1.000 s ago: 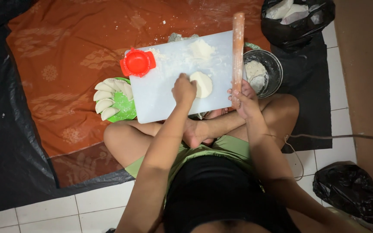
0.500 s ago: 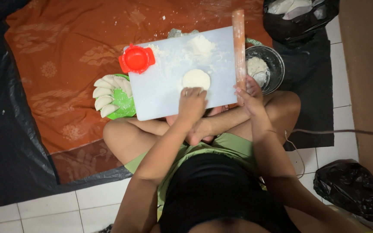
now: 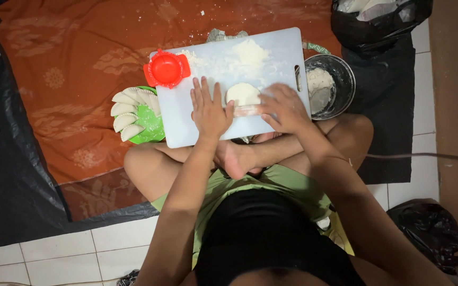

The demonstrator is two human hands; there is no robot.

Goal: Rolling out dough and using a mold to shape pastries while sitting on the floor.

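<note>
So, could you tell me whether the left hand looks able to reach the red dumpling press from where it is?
Probably yes: the left hand lies flat on the white cutting board, and the red dumpling press sits at the board's corner with nothing between.

Views: just one, worn on the head.
Direction: pointed nearly straight down over crossed legs onto the floor.
Distance: close, about arm's reach; the white cutting board is seen mid-frame.
Coverage: orange cloth at top left, floor tiles along the bottom.
Overlap: nothing shared, single view.
</note>
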